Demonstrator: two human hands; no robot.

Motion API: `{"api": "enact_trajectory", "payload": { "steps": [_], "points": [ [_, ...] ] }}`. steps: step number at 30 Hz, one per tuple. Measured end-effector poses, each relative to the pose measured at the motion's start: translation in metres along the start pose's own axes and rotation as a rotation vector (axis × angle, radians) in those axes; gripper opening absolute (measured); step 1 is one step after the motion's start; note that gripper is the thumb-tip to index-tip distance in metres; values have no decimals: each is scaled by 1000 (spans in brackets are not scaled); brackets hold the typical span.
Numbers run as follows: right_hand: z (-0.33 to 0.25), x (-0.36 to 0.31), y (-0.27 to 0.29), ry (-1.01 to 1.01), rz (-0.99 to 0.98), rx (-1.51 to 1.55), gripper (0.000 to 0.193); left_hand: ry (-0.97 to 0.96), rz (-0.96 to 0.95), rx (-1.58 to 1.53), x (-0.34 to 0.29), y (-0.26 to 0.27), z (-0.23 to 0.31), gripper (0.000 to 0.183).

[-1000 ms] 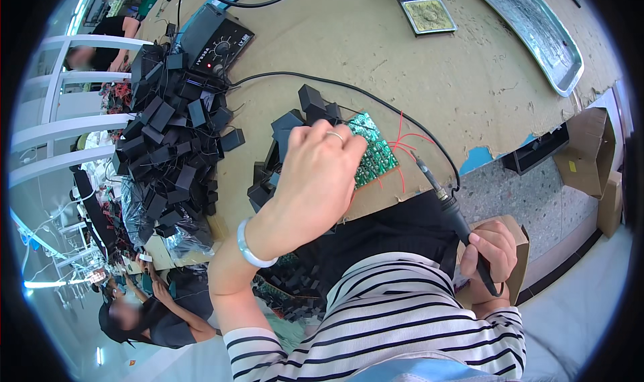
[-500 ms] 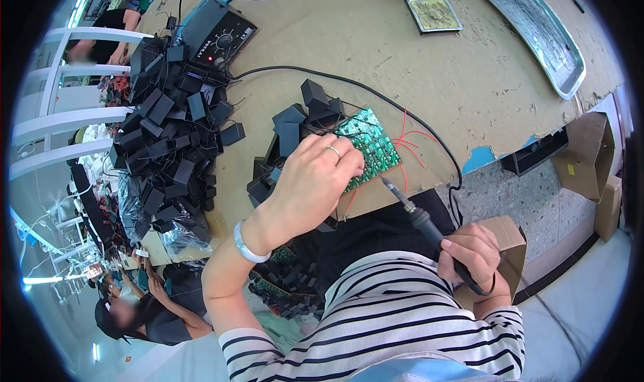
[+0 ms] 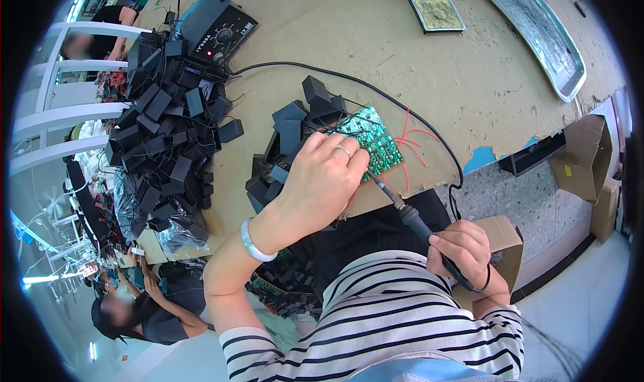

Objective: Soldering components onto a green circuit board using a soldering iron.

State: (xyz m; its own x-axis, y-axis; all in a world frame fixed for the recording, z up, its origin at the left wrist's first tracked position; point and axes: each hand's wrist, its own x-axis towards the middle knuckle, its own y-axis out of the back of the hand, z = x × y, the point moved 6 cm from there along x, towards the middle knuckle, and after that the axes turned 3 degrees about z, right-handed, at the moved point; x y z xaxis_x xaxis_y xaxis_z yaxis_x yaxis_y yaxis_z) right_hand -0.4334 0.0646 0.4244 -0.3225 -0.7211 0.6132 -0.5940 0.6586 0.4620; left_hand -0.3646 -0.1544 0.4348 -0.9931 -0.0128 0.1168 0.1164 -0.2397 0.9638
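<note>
A green circuit board [image 3: 379,140] lies near the table's front edge, solder side up, with thin red wires [image 3: 417,140] spreading from its right side. My left hand [image 3: 323,177] bends over the board's left part with fingertips pinched together. Whatever is between them is hidden by the hand. In my right hand [image 3: 463,251] is a soldering iron [image 3: 417,222], gripped by its dark handle. Its tip reaches the lower edge of the board, close to my left fingertips; contact cannot be made out. Several black box-shaped parts [image 3: 290,133] with thin black leads sit just left of the board.
A big heap of black boxes [image 3: 164,130] covers the left of the table beside the soldering station [image 3: 218,33]. The iron's black cable [image 3: 376,90] arcs past the board. Farther off are a sponge tray [image 3: 438,14] and a metal tray [image 3: 537,36]. Co-workers sit at left.
My right hand has moved the soldering iron up and left, bringing its tip in beside my left fingertips. My left hand has shifted slightly right over the board.
</note>
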Motion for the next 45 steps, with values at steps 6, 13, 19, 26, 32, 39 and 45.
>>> {"api": "enact_trajectory", "payload": {
  "steps": [6,13,19,26,32,39,45],
  "points": [
    [-1,0,0,4,6,-3,34,-6,-43,43,1,-1,2,9],
    [-4,-1,8,2,19,4,34,-24,-63,97,0,-2,5,10],
    [-1,-5,18,-47,72,-62,33,-26,-43,89,1,-3,5,9],
    [-2,-4,19,-37,90,-62,33,-9,-35,121,-1,2,9,10],
    [-2,-4,21,-47,88,-58,33,-2,-17,129,-1,1,11,10],
    [-3,-1,22,-62,94,-67,32,9,33,94,-2,14,11,16],
    [-1,-4,27,-75,123,-126,31,434,424,147,-28,66,-43,8]
  ]
}}
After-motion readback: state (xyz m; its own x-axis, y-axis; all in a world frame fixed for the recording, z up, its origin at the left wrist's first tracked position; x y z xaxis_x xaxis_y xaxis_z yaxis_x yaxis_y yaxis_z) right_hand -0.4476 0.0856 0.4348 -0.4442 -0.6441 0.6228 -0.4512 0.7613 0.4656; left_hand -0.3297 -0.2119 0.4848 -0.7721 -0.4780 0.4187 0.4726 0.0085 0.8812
